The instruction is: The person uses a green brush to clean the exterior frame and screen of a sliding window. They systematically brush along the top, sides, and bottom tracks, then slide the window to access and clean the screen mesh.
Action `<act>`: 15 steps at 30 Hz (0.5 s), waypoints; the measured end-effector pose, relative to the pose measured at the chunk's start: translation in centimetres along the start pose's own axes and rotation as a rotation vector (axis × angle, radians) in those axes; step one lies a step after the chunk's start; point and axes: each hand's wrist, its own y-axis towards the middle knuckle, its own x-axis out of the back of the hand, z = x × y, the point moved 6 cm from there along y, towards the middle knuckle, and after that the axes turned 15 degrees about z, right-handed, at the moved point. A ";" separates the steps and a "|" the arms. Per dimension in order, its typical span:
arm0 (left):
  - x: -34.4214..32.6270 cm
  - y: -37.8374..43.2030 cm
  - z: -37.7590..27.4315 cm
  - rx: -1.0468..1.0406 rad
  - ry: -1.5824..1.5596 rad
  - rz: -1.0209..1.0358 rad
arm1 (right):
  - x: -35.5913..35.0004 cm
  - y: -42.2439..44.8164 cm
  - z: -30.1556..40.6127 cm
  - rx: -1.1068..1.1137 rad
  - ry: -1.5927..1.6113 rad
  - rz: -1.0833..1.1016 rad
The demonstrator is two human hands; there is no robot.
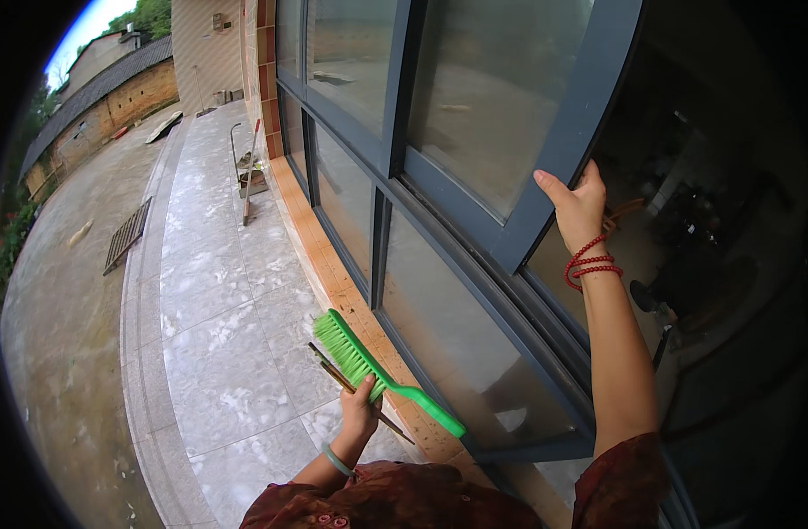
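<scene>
My left hand (361, 413) holds a green bench brush (361, 347) by its bristle end, bristles facing left and the handle pointing down to the right. Gripped along with it are thin brown sticks (334, 371), whose exact kind I cannot tell. My right hand (579, 202) grasps the edge of a grey-framed sliding window sash (566, 125), thumb on the outer face and fingers wrapped behind it. Below the sash runs the window track (470, 248), and fixed glass panes (457, 330) fill the lower frame. Right of the sash, the opening shows a dark room.
An orange tiled ledge (341, 284) with bits of debris runs along the window's foot. On the grey tiled porch (225, 344) stand a long-handled dustpan (252, 182) and a red-topped pole (252, 165). A slatted grate (129, 235) lies at the porch edge beside the concrete yard (66, 317).
</scene>
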 end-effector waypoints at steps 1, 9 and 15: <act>0.0 0.0 0.0 0.001 -0.004 -0.001 | 0.6 -0.6 0.2 -0.002 -0.002 0.009; -1.2 0.8 0.7 0.037 0.008 0.016 | 6.9 -8.0 4.7 -0.097 -0.031 0.010; -2.3 1.0 0.5 0.018 0.086 0.052 | 12.0 -14.7 8.9 -0.176 -0.184 -0.021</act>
